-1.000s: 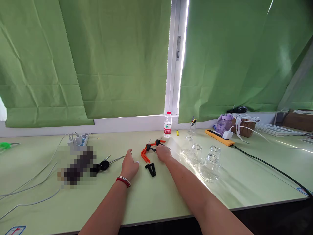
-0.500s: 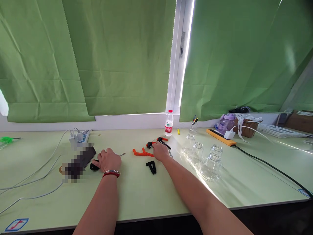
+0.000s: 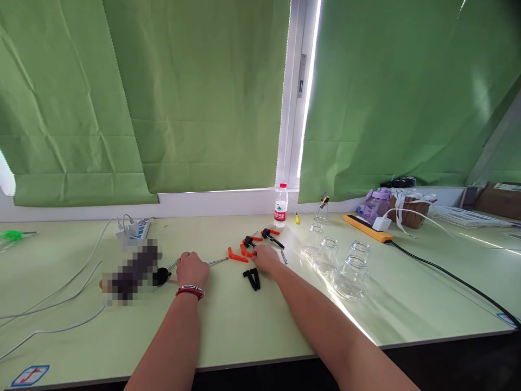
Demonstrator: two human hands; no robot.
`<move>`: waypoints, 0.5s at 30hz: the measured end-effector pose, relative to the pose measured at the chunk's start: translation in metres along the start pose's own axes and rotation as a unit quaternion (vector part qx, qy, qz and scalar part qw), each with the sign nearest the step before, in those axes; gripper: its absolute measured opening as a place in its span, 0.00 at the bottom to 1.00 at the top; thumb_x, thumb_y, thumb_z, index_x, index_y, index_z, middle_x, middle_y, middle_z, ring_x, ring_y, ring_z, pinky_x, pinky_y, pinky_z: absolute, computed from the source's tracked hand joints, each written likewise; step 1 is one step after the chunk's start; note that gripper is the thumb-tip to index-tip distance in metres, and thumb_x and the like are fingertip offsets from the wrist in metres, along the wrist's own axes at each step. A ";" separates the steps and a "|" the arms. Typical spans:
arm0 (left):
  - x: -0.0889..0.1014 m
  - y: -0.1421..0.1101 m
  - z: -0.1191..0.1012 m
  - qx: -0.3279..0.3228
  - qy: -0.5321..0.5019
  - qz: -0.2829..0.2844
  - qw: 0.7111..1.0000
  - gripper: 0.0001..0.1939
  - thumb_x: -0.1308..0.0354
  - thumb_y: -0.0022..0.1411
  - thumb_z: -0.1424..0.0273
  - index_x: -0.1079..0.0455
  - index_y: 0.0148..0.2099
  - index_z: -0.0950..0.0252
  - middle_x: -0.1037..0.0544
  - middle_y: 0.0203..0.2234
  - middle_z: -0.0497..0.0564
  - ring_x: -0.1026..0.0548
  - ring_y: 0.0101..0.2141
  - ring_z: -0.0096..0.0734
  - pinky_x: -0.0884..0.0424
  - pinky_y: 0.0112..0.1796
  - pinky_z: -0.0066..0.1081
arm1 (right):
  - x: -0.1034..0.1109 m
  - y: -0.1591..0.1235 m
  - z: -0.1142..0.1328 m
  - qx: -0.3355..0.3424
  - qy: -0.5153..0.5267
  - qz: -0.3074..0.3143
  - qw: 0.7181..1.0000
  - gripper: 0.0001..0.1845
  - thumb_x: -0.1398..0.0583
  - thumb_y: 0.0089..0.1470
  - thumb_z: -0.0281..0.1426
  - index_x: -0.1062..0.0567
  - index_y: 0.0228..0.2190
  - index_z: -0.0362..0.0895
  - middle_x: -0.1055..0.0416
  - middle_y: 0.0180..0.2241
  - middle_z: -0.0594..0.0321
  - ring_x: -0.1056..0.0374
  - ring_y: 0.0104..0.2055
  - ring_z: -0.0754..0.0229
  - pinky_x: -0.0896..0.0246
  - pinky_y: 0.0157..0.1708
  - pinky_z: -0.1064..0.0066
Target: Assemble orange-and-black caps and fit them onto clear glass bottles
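Note:
My left hand [image 3: 192, 269] rests on the pale green table [image 3: 244, 326], fingers curled over a thin metal rod [image 3: 217, 262]. A black knob [image 3: 163, 276] shows on its left side. My right hand [image 3: 266, 258] is closed on an orange plastic clamp part [image 3: 246, 252]; a second orange piece [image 3: 234, 256] lies just left of it. A pair of small black clips [image 3: 252, 279] lies just in front of my right hand. Behind it sit two black-and-orange clamp pieces [image 3: 271, 235]. A red bracelet is on my left wrist.
Several upturned glass jars [image 3: 340, 266] stand right of my right arm. At the back are a water bottle [image 3: 279, 206], a white power strip [image 3: 132, 232] with cables, an orange power strip [image 3: 364, 228] and a purple jug [image 3: 376, 205]. A blurred dark object [image 3: 134, 271] lies left of the knob.
My left hand went from near the orange parts to the black knob at the left, then came back slightly right over the rod. My right hand slid nearer, onto an orange piece.

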State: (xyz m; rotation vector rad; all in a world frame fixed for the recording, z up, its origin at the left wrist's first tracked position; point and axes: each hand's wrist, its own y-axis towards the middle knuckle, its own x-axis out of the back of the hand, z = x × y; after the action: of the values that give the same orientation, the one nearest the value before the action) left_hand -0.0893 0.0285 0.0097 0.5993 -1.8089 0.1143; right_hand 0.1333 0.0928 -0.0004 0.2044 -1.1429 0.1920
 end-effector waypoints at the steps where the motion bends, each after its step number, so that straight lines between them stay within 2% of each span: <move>1: -0.001 0.001 0.001 0.008 -0.004 0.009 1.000 0.15 0.49 0.53 0.71 0.29 0.42 0.72 0.31 0.49 0.68 0.35 0.51 0.56 0.35 0.42 0.40 | 0.001 -0.001 -0.001 0.001 0.012 -0.003 1.000 0.06 0.42 0.51 0.28 0.24 0.30 0.45 0.27 0.34 0.58 0.33 0.35 0.58 0.48 0.27 0.73; 6: -0.007 0.004 0.003 0.028 -0.014 0.045 0.999 0.15 0.47 0.52 0.71 0.30 0.41 0.70 0.28 0.44 0.69 0.32 0.48 0.59 0.34 0.38 0.42 | 0.006 -0.011 -0.006 0.026 0.083 -0.028 0.996 0.06 0.43 0.51 0.30 0.25 0.28 0.44 0.29 0.31 0.61 0.36 0.32 0.62 0.49 0.26 0.74; 10: -0.008 0.004 0.003 0.031 -0.035 0.056 0.997 0.16 0.48 0.53 0.72 0.33 0.45 0.70 0.26 0.41 0.68 0.28 0.44 0.55 0.33 0.36 0.40 | 0.015 -0.023 -0.012 0.039 0.165 -0.044 0.985 0.07 0.43 0.52 0.32 0.26 0.28 0.44 0.31 0.28 0.64 0.38 0.28 0.64 0.49 0.25 0.74; 12: -0.007 0.004 0.003 0.026 -0.044 0.055 0.997 0.15 0.49 0.53 0.74 0.34 0.45 0.70 0.26 0.40 0.67 0.28 0.44 0.52 0.34 0.37 0.38 | 0.022 -0.031 -0.014 0.032 0.256 -0.041 0.965 0.05 0.41 0.49 0.32 0.27 0.26 0.43 0.32 0.26 0.65 0.40 0.27 0.65 0.48 0.25 0.74; 15: -0.005 0.002 0.001 0.019 -0.083 0.030 0.996 0.17 0.47 0.52 0.74 0.35 0.46 0.70 0.26 0.40 0.65 0.28 0.44 0.50 0.33 0.38 0.37 | 0.032 -0.045 -0.017 0.010 0.396 -0.010 0.918 0.03 0.39 0.45 0.29 0.27 0.26 0.42 0.31 0.25 0.64 0.41 0.26 0.65 0.47 0.26 0.72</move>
State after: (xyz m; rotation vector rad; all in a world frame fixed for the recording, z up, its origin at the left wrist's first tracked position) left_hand -0.0901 0.0319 0.0055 0.5955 -1.9897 0.1433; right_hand 0.1725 0.0553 0.0194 0.1332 -0.3301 0.2390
